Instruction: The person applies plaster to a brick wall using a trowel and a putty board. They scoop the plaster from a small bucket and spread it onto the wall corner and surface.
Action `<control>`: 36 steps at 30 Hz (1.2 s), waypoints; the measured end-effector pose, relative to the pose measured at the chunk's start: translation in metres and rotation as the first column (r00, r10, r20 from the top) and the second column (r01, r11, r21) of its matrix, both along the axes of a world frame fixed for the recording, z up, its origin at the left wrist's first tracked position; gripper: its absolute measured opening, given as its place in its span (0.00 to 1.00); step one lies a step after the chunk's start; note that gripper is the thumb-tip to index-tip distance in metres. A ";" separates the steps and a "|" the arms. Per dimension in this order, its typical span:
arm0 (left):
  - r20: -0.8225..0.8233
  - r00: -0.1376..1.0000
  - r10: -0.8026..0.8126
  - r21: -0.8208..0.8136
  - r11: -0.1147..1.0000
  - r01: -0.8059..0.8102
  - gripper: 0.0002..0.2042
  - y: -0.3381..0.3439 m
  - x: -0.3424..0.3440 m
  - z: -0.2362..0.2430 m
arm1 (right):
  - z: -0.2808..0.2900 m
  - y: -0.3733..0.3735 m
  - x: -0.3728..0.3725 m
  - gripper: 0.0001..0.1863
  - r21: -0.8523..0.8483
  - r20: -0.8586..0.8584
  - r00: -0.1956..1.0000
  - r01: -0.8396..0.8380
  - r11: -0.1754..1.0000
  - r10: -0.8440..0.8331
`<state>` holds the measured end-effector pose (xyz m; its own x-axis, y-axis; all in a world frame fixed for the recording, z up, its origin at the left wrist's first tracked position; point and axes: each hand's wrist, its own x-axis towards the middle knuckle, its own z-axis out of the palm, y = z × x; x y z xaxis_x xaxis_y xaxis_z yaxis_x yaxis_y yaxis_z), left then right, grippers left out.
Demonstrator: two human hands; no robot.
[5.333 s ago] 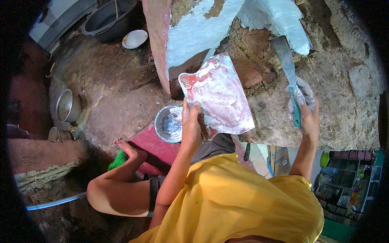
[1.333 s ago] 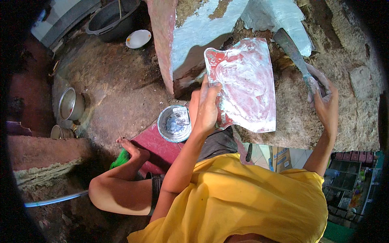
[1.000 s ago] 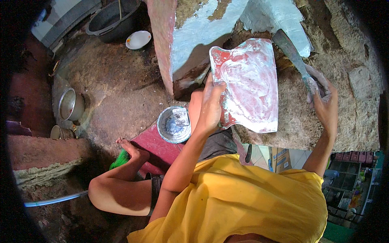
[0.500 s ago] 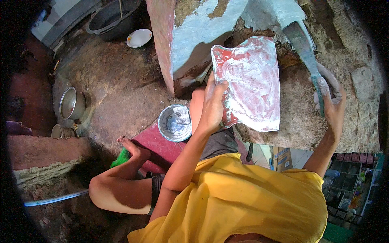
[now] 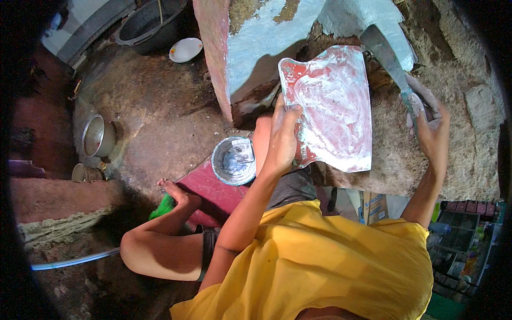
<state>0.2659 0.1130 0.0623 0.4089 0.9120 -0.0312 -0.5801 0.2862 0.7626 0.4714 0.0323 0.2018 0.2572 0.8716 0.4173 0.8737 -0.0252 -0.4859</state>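
Observation:
My left hand (image 5: 284, 133) grips the near-left edge of a red plastering board (image 5: 336, 114), its thumb on top. White paste is smeared over most of the board's face. In my right hand (image 5: 429, 114) is a putty knife (image 5: 388, 56), fingers closed round its greenish handle. The blade points up and left, beside the board's upper right corner and in front of the wall's pale plaster. Whitish residue coats my right fingers. Below and left of my left hand, a round bowl (image 5: 223, 169) with white residue holds a small pale flat piece (image 5: 244, 151).
A rough wall block partly coated in pale blue-white plaster (image 5: 261, 40) rises ahead. On the brown floor (image 5: 152, 120) at left stand a metal pot (image 5: 101, 136), a white dish (image 5: 185, 49) and a large dark basin (image 5: 146, 32). A cardboard box (image 5: 375, 207) is at lower right.
My right hand has shifted left and slightly up, bringing the putty knife's blade from the plastered patch toward the board's upper right corner. My left hand still holds the board.

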 end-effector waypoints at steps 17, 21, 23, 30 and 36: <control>-0.121 0.991 0.063 0.025 0.998 -0.060 0.22 -0.001 0.005 -0.005 | -0.013 -0.022 0.006 0.21 0.133 0.360 0.933 -0.037 0.990 -0.014; -0.190 0.977 0.098 0.026 0.995 -0.095 0.23 0.000 0.008 -0.015 | -0.019 -0.015 -0.012 0.20 0.040 0.310 0.942 0.125 0.991 -0.131; -0.146 0.986 0.082 0.037 0.996 -0.078 0.24 0.002 0.008 -0.017 | -0.034 -0.013 0.002 0.17 0.198 0.362 0.925 0.046 0.979 -0.117; 0.022 1.000 0.002 -0.006 1.000 -0.002 0.27 0.003 0.011 -0.016 | -0.043 -0.024 0.021 0.17 0.126 0.167 0.981 0.078 0.989 -0.099; 0.014 1.000 0.020 -0.014 1.000 -0.019 0.26 0.002 0.012 -0.014 | -0.055 -0.035 0.041 0.19 0.078 0.141 0.975 0.160 0.984 -0.170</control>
